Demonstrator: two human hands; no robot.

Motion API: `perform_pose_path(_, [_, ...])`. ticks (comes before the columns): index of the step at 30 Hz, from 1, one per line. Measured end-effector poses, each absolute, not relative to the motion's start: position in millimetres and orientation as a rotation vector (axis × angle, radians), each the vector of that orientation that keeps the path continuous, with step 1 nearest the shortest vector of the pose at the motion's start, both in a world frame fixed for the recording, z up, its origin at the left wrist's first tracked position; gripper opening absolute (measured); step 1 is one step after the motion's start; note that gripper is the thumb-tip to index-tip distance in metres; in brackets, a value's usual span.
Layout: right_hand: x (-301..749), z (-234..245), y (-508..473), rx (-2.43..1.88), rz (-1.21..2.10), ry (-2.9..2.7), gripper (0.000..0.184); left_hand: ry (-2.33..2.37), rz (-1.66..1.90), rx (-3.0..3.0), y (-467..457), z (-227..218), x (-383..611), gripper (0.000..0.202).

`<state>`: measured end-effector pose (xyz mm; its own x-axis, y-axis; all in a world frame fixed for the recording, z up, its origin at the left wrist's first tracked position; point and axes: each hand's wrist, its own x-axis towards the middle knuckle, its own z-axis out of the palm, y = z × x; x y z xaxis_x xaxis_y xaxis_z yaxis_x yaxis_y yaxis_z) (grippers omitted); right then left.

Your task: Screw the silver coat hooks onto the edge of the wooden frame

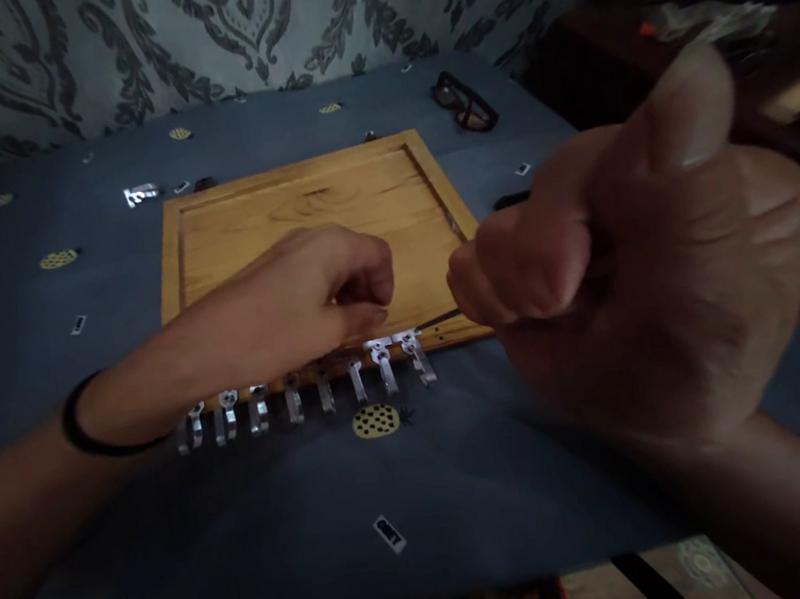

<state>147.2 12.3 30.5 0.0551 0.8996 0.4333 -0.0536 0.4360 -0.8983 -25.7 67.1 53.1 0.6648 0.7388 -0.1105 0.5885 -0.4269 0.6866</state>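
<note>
A wooden board (354, 200) with a raised rim lies on a dark blue cloth. Several metal hooks (323, 391) line its near edge and stick out toward me. My left hand (323, 291) rests on the board's near edge above the hooks, fingers curled in a loose fist; what they hold, if anything, is hidden. My right hand (639, 272) is close to the camera, fisted with the thumb up, gripping a thin tool (441, 318). The tool's tip points at the rightmost hooks (412, 350).
The blue cloth (328, 513) has pineapple prints and small labels. Dark glasses (464, 102) lie at the back right. A loose metal hook (141, 194) lies at the back left of the board. A patterned wall stands behind; dark furniture is at the right.
</note>
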Motion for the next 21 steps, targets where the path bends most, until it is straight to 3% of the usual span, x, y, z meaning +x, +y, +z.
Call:
perform_pose_path(2, [148,29,13,-0.838,0.856,-1.33,0.058,1.128,0.277,2.286,63,49,-38,0.008])
perform_pose_path(6, [147,30,13,-0.882,0.848,-1.324,0.059,1.223,0.326,2.474,35,34,-49,0.037])
perform_pose_path(9, [144,33,11,-0.882,0.885,-1.293,0.059,1.213,0.304,2.624,14,22,-42,0.045])
perform_pose_path(21, [145,31,14,-0.855,0.881,-1.236,0.063,1.292,0.249,2.712,6,2,-32,0.047])
